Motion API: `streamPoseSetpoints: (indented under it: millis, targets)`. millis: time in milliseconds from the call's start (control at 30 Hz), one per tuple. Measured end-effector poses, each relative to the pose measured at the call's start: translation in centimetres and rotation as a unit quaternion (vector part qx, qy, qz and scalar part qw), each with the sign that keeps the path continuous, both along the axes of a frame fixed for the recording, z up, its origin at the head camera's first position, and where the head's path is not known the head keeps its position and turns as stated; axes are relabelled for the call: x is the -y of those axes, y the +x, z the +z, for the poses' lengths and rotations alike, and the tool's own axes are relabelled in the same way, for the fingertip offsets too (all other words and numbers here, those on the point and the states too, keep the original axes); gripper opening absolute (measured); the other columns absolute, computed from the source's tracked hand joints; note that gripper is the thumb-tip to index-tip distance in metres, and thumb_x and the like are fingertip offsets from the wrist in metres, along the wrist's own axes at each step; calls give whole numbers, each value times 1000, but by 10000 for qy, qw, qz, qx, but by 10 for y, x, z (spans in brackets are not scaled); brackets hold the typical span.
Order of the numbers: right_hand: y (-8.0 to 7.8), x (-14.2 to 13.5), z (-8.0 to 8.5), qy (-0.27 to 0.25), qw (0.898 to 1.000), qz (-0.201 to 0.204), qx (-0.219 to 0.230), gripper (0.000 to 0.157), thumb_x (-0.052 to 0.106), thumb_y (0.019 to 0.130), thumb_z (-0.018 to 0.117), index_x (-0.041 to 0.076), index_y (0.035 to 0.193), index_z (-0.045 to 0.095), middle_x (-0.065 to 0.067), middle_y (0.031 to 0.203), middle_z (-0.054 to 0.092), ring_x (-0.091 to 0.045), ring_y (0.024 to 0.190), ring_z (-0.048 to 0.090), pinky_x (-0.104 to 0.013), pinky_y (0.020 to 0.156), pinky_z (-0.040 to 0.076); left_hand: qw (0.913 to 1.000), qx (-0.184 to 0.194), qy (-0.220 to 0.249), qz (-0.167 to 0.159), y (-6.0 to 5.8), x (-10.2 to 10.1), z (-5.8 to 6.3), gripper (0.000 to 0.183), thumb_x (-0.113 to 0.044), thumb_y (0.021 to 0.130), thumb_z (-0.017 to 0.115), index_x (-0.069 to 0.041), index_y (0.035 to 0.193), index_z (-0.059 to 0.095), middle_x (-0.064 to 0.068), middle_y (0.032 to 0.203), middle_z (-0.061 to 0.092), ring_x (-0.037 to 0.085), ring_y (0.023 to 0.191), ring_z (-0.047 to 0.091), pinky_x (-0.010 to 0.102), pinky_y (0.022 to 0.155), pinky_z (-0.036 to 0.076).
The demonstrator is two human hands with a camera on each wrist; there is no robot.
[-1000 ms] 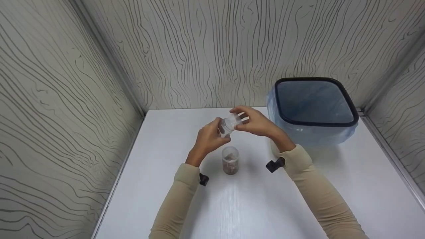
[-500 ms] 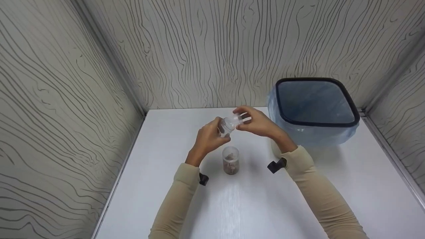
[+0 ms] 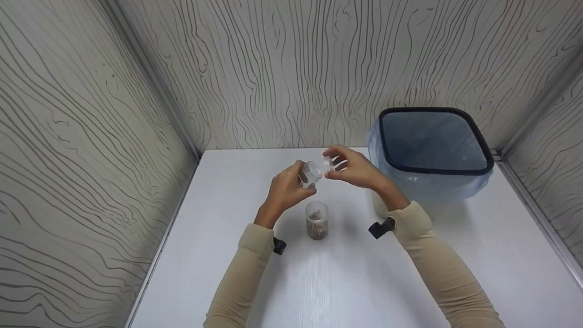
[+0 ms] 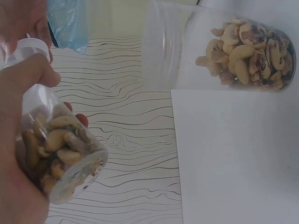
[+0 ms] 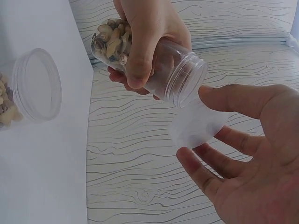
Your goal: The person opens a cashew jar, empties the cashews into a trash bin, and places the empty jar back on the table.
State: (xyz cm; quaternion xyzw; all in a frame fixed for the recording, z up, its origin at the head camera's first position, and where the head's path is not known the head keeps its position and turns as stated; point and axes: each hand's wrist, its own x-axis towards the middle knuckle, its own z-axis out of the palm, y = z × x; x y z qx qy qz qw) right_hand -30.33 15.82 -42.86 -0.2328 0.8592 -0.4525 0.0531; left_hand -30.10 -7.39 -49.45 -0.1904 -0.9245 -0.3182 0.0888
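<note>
My left hand (image 3: 284,189) grips a clear plastic jar (image 4: 70,144) holding cashew-like nuts, tilted and raised off the table. Its threaded mouth is uncovered and points toward my right hand (image 3: 355,168). Between thumb and fingertips, my right hand pinches a translucent lid (image 5: 194,126), a little off the jar's mouth. A second clear jar (image 3: 316,223), part-filled with similar nuts, stands upright on the white table below both hands. Its top has a whitish translucent band in the left wrist view.
A bin (image 3: 432,184) with a black rim and a pale blue liner bag stands at the back right, close to my right forearm. Wood-grain patterned walls (image 3: 273,77) enclose the back and sides of the white table (image 3: 205,273).
My right hand has drawn the lid off the held jar, moving slightly to the right, and a gap now shows between them. My left hand and the standing jar have stayed put.
</note>
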Motion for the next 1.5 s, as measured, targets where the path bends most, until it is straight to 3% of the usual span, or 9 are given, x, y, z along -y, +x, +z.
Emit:
streamPoseSetpoints:
  millis: [400, 733, 967, 1300, 1500]
  targets:
    - [-1, -3, -4, 86, 9992, -271, 291, 60, 12, 92, 78, 1, 144, 50, -23, 145, 57, -44, 136, 60, -55, 109, 55, 9999, 89, 65, 39, 0, -1, 0, 51, -29, 86, 86, -11, 128, 63, 2, 107, 74, 16, 90, 68, 34, 81, 61]
    - [-1, -5, -7, 12, 9991, -262, 342, 64, 7, 88, 81, -1, 142, 47, -25, 146, 53, -44, 138, 57, -54, 114, 51, 9999, -37, 114, -55, -1, 0, 0, 49, -27, 86, 83, -10, 128, 63, 2, 106, 75, 15, 86, 67, 32, 77, 59]
    - [-2, -6, -8, 362, 9985, -325, 269, 71, 10, 89, 79, -5, 151, 48, -28, 152, 47, -49, 141, 53, -57, 111, 53, 9999, -150, 41, -55, -2, 0, 0, 48, -27, 86, 83, -10, 126, 64, 2, 103, 75, 15, 84, 66, 31, 74, 57]
    - [-2, -7, -11, 551, 9972, -403, 312, 62, 11, 89, 80, -2, 144, 55, -24, 144, 49, -46, 138, 53, -55, 110, 54, 9998, -159, 20, -73, -2, 0, 0, 50, -27, 85, 83, -9, 127, 64, 3, 105, 75, 15, 85, 66, 32, 75, 58]
    - [-2, -8, -15, 616, 9975, -347, 33, 60, 10, 89, 80, -4, 142, 56, -25, 141, 54, -43, 131, 56, -56, 110, 52, 9999, -148, -30, -36, -2, -1, 1, 49, -26, 85, 83, -10, 127, 64, 2, 106, 75, 15, 86, 68, 31, 76, 58]
